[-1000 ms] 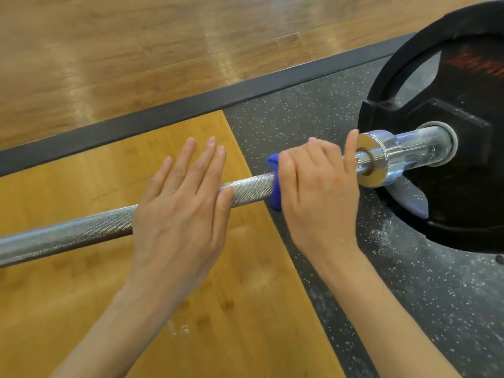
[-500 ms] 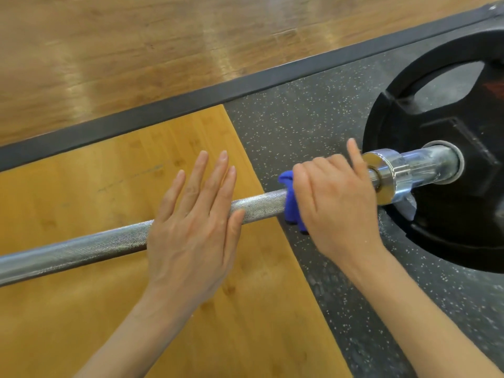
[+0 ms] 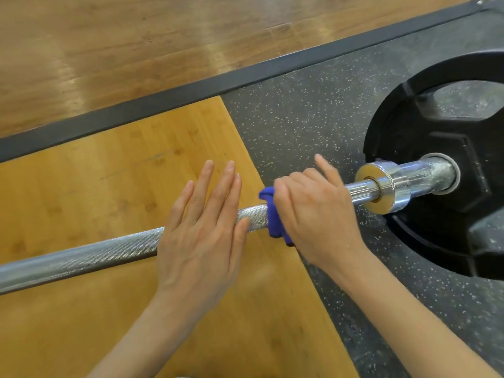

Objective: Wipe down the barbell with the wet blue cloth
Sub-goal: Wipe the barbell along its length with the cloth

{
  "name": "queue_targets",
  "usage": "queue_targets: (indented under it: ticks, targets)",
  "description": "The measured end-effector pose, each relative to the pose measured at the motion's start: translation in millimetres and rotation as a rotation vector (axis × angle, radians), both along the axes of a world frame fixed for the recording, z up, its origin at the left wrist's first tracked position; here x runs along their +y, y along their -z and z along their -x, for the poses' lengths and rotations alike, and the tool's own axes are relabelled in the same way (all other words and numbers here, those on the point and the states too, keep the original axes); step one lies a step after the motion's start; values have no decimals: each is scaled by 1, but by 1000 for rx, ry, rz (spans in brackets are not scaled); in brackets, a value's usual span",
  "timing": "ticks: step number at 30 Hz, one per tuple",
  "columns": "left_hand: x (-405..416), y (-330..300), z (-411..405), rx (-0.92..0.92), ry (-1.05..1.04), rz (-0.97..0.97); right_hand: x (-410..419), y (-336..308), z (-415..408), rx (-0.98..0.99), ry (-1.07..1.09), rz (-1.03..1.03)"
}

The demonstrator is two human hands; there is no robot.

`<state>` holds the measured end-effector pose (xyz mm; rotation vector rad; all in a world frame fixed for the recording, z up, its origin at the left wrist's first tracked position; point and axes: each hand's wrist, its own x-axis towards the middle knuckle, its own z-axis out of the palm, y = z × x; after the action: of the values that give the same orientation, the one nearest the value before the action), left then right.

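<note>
Knurled steel barbell (image 3: 95, 255), blue cloth (image 3: 270, 214) wrapped by right hand (image 3: 313, 214) fingers; left hand (image 3: 201, 241) lies flat.

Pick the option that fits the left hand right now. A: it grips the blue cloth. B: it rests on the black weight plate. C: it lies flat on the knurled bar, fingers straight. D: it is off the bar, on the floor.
C: the left hand lies open across the barbell, fingers straight; the right hand grips the blue cloth.

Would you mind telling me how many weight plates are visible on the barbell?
1. A black plate sits on the barbell's chrome sleeve at the right edge, resting on the speckled floor. More plates could be hidden behind it, and the bar's other end is out of view.
</note>
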<state>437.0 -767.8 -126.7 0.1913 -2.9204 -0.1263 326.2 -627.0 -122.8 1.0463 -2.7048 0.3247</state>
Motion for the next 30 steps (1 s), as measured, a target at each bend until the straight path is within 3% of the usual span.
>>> queue_targets:
  ticks: [5,13,16,20,25,30]
  targets:
    - [5,-5,-8,-43,9,-87,34,18,-40,-92,154,209]
    - [-9,-7,2,-185,41,-90,30,22,-31,99,98,165]
    - [-6,-5,-1,-185,57,-73,16,3,-20,70,110,52]
    - [-1,-9,-9,-161,57,-55,-2,-17,-3,-187,157,-322]
    - [4,-8,-21,-119,55,-63,28,11,-50,-32,97,162]
    - [10,-5,-26,-111,44,-69,28,18,-57,30,119,160]
